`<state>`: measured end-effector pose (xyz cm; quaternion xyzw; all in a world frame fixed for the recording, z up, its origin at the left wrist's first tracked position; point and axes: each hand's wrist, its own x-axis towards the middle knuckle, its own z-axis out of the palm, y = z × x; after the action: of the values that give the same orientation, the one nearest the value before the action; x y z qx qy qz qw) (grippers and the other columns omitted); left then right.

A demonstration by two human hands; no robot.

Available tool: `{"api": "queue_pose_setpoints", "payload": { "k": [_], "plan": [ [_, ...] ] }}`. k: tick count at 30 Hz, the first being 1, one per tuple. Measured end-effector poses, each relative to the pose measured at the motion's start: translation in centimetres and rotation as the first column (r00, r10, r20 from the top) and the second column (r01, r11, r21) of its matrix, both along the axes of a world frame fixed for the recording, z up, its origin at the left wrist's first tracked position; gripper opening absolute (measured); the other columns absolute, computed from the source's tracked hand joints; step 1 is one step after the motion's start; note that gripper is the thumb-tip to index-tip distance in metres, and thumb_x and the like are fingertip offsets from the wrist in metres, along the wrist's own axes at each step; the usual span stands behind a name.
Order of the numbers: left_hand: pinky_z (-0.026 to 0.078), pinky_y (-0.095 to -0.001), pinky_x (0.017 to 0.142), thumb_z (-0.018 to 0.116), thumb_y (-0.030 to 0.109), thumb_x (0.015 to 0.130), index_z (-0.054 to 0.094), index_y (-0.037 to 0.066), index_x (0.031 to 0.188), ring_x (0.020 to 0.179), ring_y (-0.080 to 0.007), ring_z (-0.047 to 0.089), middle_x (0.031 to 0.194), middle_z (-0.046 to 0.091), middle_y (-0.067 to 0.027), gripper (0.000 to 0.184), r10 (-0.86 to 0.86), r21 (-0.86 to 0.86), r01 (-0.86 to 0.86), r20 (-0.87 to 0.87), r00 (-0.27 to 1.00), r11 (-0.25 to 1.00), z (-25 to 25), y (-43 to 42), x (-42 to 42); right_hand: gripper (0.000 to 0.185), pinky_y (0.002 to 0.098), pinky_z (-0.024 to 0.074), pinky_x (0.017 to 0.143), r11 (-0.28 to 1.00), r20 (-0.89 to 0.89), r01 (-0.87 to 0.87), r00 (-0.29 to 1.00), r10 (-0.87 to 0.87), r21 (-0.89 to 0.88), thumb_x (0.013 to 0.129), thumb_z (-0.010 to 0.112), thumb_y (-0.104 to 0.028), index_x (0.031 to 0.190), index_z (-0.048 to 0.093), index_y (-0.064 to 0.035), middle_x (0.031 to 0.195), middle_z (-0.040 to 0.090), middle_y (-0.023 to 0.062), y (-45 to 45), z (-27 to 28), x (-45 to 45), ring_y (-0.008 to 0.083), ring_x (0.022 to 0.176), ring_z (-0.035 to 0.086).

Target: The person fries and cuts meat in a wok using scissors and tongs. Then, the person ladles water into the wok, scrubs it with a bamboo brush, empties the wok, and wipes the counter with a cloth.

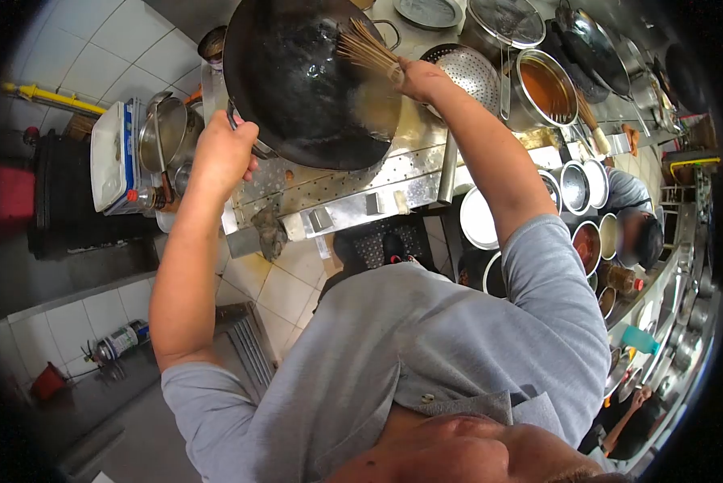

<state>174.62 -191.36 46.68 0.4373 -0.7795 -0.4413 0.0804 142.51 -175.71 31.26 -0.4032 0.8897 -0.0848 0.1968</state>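
A large dark wok (297,88) fills the upper middle of the view, its inner surface wet and shiny. My left hand (226,149) is closed around the wok's handle (261,149) at its lower left side. In my right hand (420,80) is a bamboo brush (371,53), gripped at its bound end, with its bristles over the wok's right part. Beside my right hand lies a perforated metal strainer (467,76), partly hidden by my forearm.
A pot of orange-brown liquid (548,87) stands right of the strainer. Several bowls, one a white bowl (479,219), line the right side. Another person (627,193) is at the right. A white container (109,157) and a metal pan (164,133) stand left.
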Motion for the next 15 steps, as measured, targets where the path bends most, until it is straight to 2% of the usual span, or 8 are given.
{"api": "queue_pose_setpoints", "payload": {
  "k": [5, 7, 10, 14, 15],
  "plan": [
    [0.043, -0.0315, 0.042, 0.056, 0.018, 0.088, 0.049, 0.001, 0.097, 0.048, -0.0142, 0.054, 0.077, 0.059, -0.0072, 0.02, -0.05, -0.065, 0.051, 0.017, 0.999, 0.997, 1.3, 0.0, -1.3, 0.077, 0.0436, 0.0484, 0.099, 1.0, 0.015, 0.005, 1.0, -0.005, -0.018, 0.085, 0.069, -0.038, 0.148, 0.04, -0.0058, 0.123, 0.064, 0.0261, 0.7, 0.5, 0.6, 0.0396, 0.115, 0.062],
    [0.049, -0.0387, 0.045, 0.057, 0.02, 0.087, 0.052, -0.006, 0.097, 0.05, -0.0215, 0.061, 0.067, 0.061, -0.0146, 0.028, -0.1, -0.145, 0.107, 0.055, 0.993, 0.984, 2.2, 0.2, -2.1, 0.073, 0.0441, 0.0514, 0.093, 0.996, 0.04, 0.057, 0.998, -0.055, -0.073, 0.084, 0.071, -0.039, 0.143, 0.045, -0.0054, 0.114, 0.068, 0.025, 1.1, -0.6, 0.4, 0.0396, 0.108, 0.065],
    [0.051, -0.0401, 0.05, 0.057, 0.021, 0.086, 0.054, -0.008, 0.099, 0.051, -0.0244, 0.063, 0.069, 0.064, -0.0175, 0.032, -0.152, -0.153, 0.162, 0.076, 0.985, 0.975, 4.6, 1.6, -3.8, 0.074, 0.0441, 0.0512, 0.094, 0.986, 0.031, 0.097, 0.995, -0.093, -0.132, 0.084, 0.07, -0.038, 0.144, 0.043, -0.0039, 0.111, 0.068, 0.0271, 1.9, -2.3, 1.0, 0.0399, 0.108, 0.065],
    [0.049, -0.0383, 0.049, 0.058, 0.02, 0.085, 0.053, -0.003, 0.102, 0.054, -0.0227, 0.062, 0.071, 0.062, -0.0165, 0.029, -0.203, -0.285, 0.21, 0.055, 0.978, 0.935, 4.0, 2.8, -5.6, 0.079, 0.045, 0.0505, 0.095, 0.971, 0.042, 0.179, 0.984, -0.175, -0.155, 0.084, 0.07, -0.038, 0.148, 0.037, -0.0052, 0.113, 0.066, 0.029, 2.9, -4.2, 3.2, 0.0403, 0.109, 0.064],
    [0.05, -0.0419, 0.063, 0.058, 0.022, 0.084, 0.054, -0.005, 0.102, 0.069, -0.0316, 0.064, 0.077, 0.063, -0.0221, 0.033, -0.237, -0.425, 0.262, 0.11, 0.965, 0.867, 3.8, 3.4, -5.9, 0.081, 0.0456, 0.05, 0.096, 0.954, 0.062, 0.258, 0.966, -0.251, -0.154, 0.085, 0.07, -0.037, 0.151, 0.034, -0.0065, 0.118, 0.063, 0.0292, 3.1, -4.8, 4.2, 0.0412, 0.111, 0.062]
  ]
}}
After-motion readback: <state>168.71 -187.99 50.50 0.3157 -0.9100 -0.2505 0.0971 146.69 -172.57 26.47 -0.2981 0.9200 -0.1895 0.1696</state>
